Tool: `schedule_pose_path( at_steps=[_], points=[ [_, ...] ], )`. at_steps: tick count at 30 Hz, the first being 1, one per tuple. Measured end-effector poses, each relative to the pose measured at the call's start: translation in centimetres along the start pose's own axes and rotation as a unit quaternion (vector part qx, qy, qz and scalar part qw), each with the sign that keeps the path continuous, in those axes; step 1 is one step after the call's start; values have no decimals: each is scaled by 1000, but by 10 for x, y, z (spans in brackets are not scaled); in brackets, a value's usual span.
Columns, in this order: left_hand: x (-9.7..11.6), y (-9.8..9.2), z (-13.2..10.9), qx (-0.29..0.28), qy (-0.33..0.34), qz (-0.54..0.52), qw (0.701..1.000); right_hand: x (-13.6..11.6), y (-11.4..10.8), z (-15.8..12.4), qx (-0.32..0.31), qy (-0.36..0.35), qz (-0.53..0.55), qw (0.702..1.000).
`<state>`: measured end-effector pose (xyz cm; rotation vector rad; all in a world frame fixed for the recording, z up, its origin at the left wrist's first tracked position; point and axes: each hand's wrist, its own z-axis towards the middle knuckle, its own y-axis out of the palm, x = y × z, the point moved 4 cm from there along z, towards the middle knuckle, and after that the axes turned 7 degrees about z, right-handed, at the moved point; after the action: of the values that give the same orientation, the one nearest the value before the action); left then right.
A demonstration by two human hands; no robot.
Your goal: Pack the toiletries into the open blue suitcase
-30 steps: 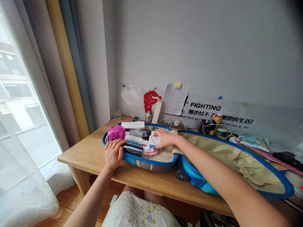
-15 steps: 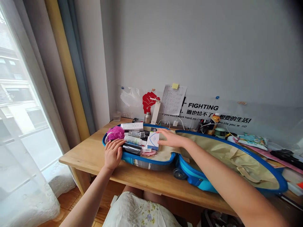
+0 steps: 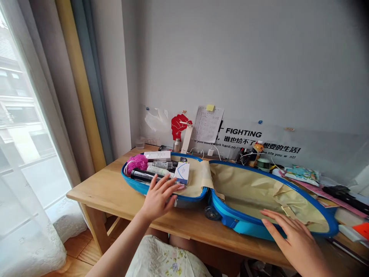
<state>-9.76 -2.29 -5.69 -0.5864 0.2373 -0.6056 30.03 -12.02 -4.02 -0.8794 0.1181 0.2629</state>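
So we're looking at a glossy blue hard-shell suitcase with beige fabric lining point(image 3: 248, 186), and it's lying opened out on the light-brown wooden worktop point(image 3: 100, 184), its 2 halves sitting side by side. Our left hand point(image 3: 159, 200) is hovering around the near edge of the left half, fingers spread and gripping nothing, just in front of a white-and-blue cardboard box point(image 3: 182, 171). Our right hand point(image 3: 294, 234) is hanging by the near rim of the right half, fingers loosely stretched, also holding nothing. We're not able to tell whether either one is touching.

The left half is also carrying a fluffy magenta mesh puff point(image 3: 137, 163), a long white carton point(image 3: 158, 155) and a shiny black cylinder point(image 3: 141, 175).

Handling-wise, we're guessing the shell is stiff and a bit slick, with the loaded half weighing more, so we'd be holding it by the rim rather than the soft, saggy lining. The box is looking light but crushable, so we'd be pinching its sides gently. The cylinder's probably slippery; the puff's just squishy.
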Motion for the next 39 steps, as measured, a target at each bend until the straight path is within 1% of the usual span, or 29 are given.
schedule_pose_path(
  at_steps=[2,4,6,8,11,16,22,30,35,39],
  points=[
    [17,6,4,-17,25,-21,999,2,1,-11,29,-19,-16,999],
    [23,11,5,-26,33,-39,998,-3,4,-15,49,-39,-20,998],
    [22,12,4,-25,29,-55,998,-8,6,-14,67,-42,-18,997],
    [18,12,2,-26,25,-65,997,-10,9,-11,76,-27,-13,997],
    [12,10,1,-32,33,-72,996,-12,11,-4,66,-12,1,998],
    [3,4,-2,-26,45,-70,996,-25,11,2,48,-24,23,998],
    [-23,-9,-16,-25,25,-24,999,-60,21,5,41,-48,32,998],
    [-72,-31,-37,-40,2,12,999,-115,45,7,40,-77,43,995],
    [-102,-44,-46,-47,-31,26,998,-147,59,14,47,-78,64,994],
    [-121,-54,-51,-48,-59,32,997,-169,69,22,41,-63,85,994]
  ],
)
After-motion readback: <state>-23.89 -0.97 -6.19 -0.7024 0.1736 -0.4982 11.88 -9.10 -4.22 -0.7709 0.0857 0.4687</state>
